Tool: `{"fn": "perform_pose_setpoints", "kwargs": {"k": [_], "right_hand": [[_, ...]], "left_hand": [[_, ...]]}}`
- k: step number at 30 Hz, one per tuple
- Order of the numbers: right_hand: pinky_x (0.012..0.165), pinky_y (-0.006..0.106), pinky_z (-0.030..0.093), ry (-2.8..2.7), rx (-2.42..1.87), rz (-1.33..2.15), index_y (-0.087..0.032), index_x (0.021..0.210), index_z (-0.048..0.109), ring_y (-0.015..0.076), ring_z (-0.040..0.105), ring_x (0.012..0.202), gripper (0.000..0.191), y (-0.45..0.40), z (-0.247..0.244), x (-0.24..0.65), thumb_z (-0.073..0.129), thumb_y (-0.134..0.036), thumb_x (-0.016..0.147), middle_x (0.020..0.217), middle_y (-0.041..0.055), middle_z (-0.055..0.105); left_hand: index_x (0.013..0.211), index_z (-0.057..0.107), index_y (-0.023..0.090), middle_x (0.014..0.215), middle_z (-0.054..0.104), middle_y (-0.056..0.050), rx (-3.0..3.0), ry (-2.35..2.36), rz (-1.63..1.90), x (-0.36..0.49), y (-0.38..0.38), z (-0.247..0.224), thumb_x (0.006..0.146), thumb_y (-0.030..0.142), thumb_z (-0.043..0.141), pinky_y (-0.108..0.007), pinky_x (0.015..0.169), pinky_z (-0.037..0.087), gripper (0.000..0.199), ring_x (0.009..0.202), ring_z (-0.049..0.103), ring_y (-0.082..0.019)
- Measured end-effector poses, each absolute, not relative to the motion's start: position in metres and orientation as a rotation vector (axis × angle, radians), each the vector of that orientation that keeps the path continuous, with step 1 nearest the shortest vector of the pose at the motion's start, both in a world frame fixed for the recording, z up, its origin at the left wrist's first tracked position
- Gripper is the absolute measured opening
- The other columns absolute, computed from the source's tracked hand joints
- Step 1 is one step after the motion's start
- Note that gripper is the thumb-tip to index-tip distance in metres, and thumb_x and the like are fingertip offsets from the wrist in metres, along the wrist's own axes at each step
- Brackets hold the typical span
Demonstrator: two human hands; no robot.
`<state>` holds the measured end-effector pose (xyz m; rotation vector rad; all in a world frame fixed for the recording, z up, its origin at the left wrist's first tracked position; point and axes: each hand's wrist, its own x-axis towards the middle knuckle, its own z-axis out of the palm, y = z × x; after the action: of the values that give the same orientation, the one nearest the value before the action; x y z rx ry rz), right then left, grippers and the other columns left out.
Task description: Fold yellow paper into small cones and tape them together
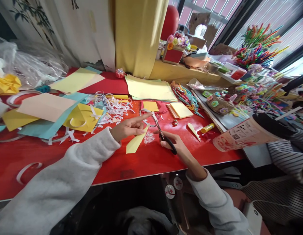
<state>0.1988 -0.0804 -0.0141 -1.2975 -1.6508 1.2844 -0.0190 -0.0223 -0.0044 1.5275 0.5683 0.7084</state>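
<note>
Across a red table (112, 171), I see the right hand (177, 140) curled around black-handled scissors (169, 142), their blades at a looped white paper strip (154, 117). The left hand (130, 127) is half open, index finger outstretched by the strip; I cannot tell what it grips. Pale yellow paper (135, 143) angles below its thumb, beside white clippings (148, 138)

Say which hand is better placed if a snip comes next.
Probably the right hand: it holds the scissors, while the left hand is at the yellow paper instead.
</note>
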Motion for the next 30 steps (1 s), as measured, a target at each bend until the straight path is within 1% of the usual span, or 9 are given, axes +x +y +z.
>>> {"fn": "perform_pose_setpoints", "kwargs": {"k": [4, 10, 13, 16, 19, 21, 24, 28, 30], "right_hand": [[0.062, 0.025, 0.031, -1.690, -1.271, 1.317, -0.017, 0.113, 0.059, 0.0117, 0.042, 0.066, 0.049, -0.083, -0.014, 0.213, 0.060, -0.045, 0.074, 0.068, -0.0006, 0.048], [0.045, 0.023, 0.024, -1.477, -0.987, 1.737, -0.009, 0.115, 0.055, 0.0123, 0.043, 0.057, 0.071, -0.083, -0.019, 0.223, 0.042, -0.066, 0.074, 0.067, 0.0038, 0.051], [0.044, 0.023, 0.023, -1.350, -0.917, 1.917, -0.008, 0.112, 0.056, 0.0124, 0.042, 0.054, 0.086, -0.082, -0.016, 0.220, 0.029, -0.078, 0.069, 0.062, 0.0031, 0.049], [0.044, 0.023, 0.023, -1.283, -0.886, 2.000, -0.007, 0.109, 0.057, 0.0125, 0.043, 0.053, 0.092, -0.081, -0.015, 0.217, 0.026, -0.081, 0.066, 0.060, 0.0032, 0.048], [0.042, 0.023, 0.021, -1.300, -0.810, 2.050, -0.007, 0.108, 0.057, 0.0118, 0.042, 0.051, 0.092, -0.079, -0.017, 0.215, 0.026, -0.082, 0.065, 0.058, 0.0029, 0.049], [0.042, 0.023, 0.022, -1.340, -0.769, 2.072, -0.007, 0.105, 0.059, 0.0115, 0.042, 0.049, 0.093, -0.079, -0.018, 0.213, 0.025, -0.083, 0.064, 0.056, 0.0024, 0.049], [0.045, 0.025, 0.026, -1.407, -0.793, 2.073, -0.008, 0.097, 0.061, 0.0119, 0.042, 0.048, 0.092, -0.079, -0.020, 0.211, 0.020, -0.084, 0.064, 0.054, 0.0023, 0.048], [0.048, 0.027, 0.029, -1.542, -0.899, 1.992, -0.012, 0.082, 0.064, 0.0125, 0.043, 0.050, 0.086, -0.082, -0.015, 0.220, 0.016, -0.082, 0.067, 0.056, 0.0038, 0.050], [0.051, 0.027, 0.032, -1.673, -0.956, 1.920, -0.012, 0.088, 0.064, 0.0124, 0.045, 0.052, 0.081, -0.083, -0.005, 0.229, 0.022, -0.080, 0.069, 0.058, 0.0033, 0.051]], "left_hand": [[0.133, 0.037, 0.024, 0.056, 0.038, 0.006, 1.527, 0.578, 0.776, -0.021, -0.021, 0.000, 0.073, 0.016, 0.055, -0.021, 0.050, 0.031, 0.064, 0.050, 0.034, -0.007], [0.119, 0.050, 0.016, 0.076, 0.052, 0.001, 1.467, 0.735, 0.792, -0.018, -0.020, -0.002, 0.070, 0.019, 0.062, -0.025, 0.060, 0.044, 0.051, 0.069, 0.053, -0.011], [0.098, 0.059, 0.014, 0.078, 0.058, -0.001, 1.474, 0.750, 0.805, -0.016, -0.019, -0.007, 0.068, 0.023, 0.066, -0.028, 0.066, 0.047, 0.033, 0.073, 0.056, -0.013], [0.075, 0.061, 0.013, 0.077, 0.061, -0.005, 1.594, 0.713, 0.772, -0.017, -0.018, -0.008, 0.076, 0.033, 0.058, -0.032, 0.073, 0.048, 0.020, 0.074, 0.058, -0.014], [0.068, 0.061, 0.014, 0.100, 0.061, -0.010, 1.756, 0.635, 0.712, -0.019, -0.017, -0.008, 0.079, 0.038, 0.054, -0.035, 0.082, 0.046, 0.027, 0.102, 0.053, -0.021], [0.067, 0.061, 0.015, 0.103, 0.061, -0.010, 1.777, 0.567, 0.601, -0.019, -0.017, -0.009, 0.078, 0.037, 0.055, -0.034, 0.084, 0.046, 0.026, 0.115, 0.045, -0.023], [0.072, 0.060, 0.015, 0.082, 0.064, -0.007, 1.552, 0.477, 0.430, -0.016, -0.020, -0.013, 0.078, 0.038, 0.056, -0.035, 0.076, 0.050, 0.023, 0.099, 0.057, -0.022], [0.076, 0.057, 0.014, 0.085, 0.063, -0.007, 1.368, 0.446, 0.493, -0.011, -0.023, -0.015, 0.080, 0.037, 0.054, -0.035, 0.071, 0.051, 0.023, 0.080, 0.063, -0.018], [0.072, 0.055, 0.014, 0.081, 0.061, -0.006, 1.558, 0.518, 0.606, -0.011, -0.023, -0.014, 0.082, 0.035, 0.051, -0.034, 0.071, 0.051, 0.023, 0.076, 0.062, -0.016]]}}
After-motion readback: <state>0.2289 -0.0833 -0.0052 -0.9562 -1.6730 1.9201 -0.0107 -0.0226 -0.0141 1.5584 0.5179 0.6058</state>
